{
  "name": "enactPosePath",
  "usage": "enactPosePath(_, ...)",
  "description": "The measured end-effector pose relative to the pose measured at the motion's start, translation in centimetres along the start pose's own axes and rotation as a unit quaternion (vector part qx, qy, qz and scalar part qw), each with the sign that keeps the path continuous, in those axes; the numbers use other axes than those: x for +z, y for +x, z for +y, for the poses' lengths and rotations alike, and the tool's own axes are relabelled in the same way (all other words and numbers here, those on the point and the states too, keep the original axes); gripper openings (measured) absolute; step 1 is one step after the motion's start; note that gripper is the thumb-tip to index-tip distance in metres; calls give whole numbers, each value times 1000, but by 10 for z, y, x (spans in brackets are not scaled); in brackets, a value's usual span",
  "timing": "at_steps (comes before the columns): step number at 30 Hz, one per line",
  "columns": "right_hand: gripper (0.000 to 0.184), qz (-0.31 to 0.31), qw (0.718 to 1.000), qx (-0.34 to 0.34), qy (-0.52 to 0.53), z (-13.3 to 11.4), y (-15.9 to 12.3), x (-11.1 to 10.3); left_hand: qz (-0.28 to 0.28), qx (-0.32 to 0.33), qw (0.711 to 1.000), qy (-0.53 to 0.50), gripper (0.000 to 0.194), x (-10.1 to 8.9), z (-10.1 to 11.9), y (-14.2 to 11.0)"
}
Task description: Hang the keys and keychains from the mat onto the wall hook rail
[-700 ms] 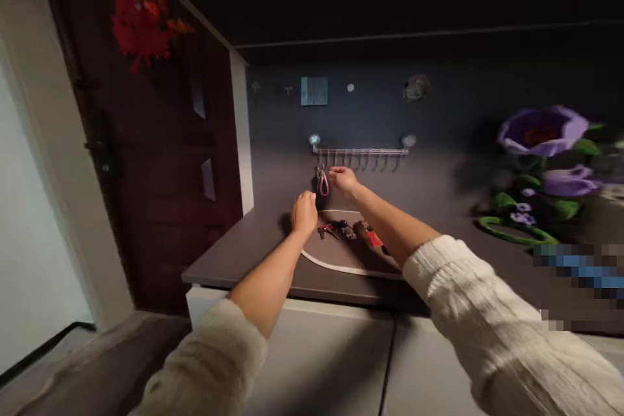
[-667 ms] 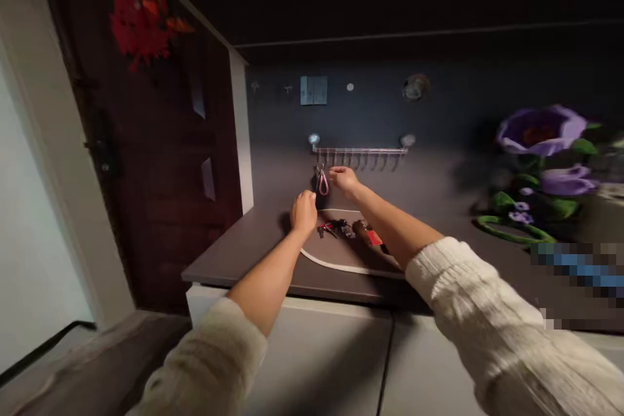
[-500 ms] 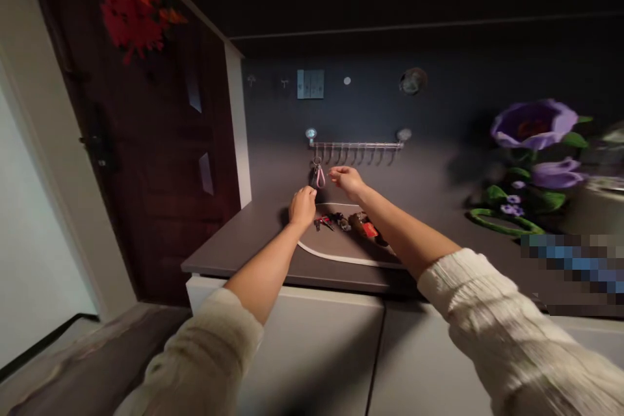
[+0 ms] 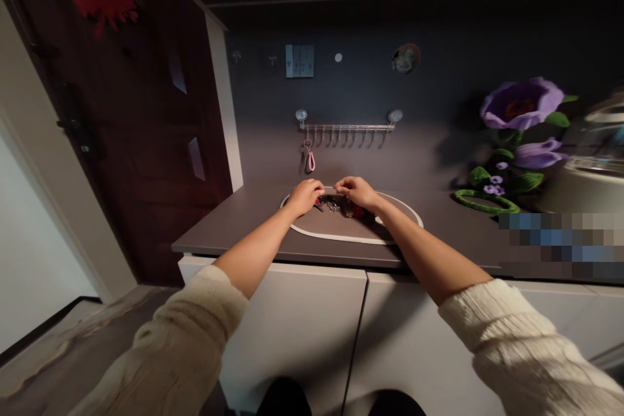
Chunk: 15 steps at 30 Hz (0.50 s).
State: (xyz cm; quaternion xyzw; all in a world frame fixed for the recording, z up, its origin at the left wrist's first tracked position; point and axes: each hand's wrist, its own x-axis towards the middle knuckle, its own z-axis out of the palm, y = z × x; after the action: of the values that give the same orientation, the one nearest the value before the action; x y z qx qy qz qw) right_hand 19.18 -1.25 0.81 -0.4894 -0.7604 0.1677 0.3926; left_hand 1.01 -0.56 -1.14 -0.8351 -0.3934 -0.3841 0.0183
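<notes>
- On the grey wall there is a pale switch panel [image 4: 299, 61]; it has some small marks, but they are too small for me to read.
- My left hand [image 4: 306, 195] is above the left part of the white-rimmed oval tray [image 4: 341, 238], its fingers bent and the opening narrow; I cannot tell if it holds something.
- My right hand [image 4: 359, 192] is just beside it, on the right, the thumb and fingertips close together; whether a thing is between them, I also cannot tell.
- The keys [image 4: 333, 207] lie on the tray, between and below my hands, partly covered by them.
- A red object [image 4: 357, 210] is under my right hand, mostly hidden.
- The pink key strap [image 4: 311, 160] hangs from the left end of the hook rail [image 4: 347, 127].
- The tray rests on the dark desk [image 4: 229, 221].
</notes>
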Motion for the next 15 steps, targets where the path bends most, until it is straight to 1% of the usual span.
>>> enactPosePath(4,14,-25,990,-8,-136,5,-6,-2,-70,38,997,0,16,2,5,0)
enactPosePath(8,16,-48,974,-43,-217,4,-5,0,-121,78,990,5,17,4,7,0)
enactPosePath(12,20,-57,965,-46,-253,6,-1,2,-140,109,984,13,18,4,7,0)
enactPosePath(15,21,-60,960,-43,-269,8,1,4,-140,108,984,15,17,4,8,1)
